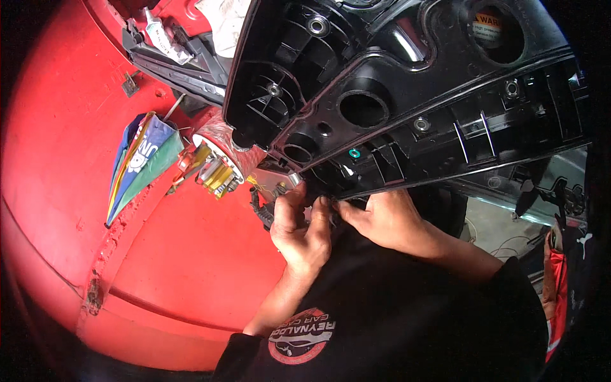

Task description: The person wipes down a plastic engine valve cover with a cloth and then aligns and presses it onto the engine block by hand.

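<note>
Both left hand (pixel 300 232) and right hand (pixel 393 219) bunch narrowly at the lower edge of a black plastic panel (pixel 436 89); what they pinch I cannot tell. Left stands a red container (pixel 251 157).

Head-worn fisheye looks down, near hands (pixel 301 239).

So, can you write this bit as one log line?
left hand: at lower edge of black panel | right hand: beside it, same edge | grip: unclear | also in view: red surface, white tube
</note>
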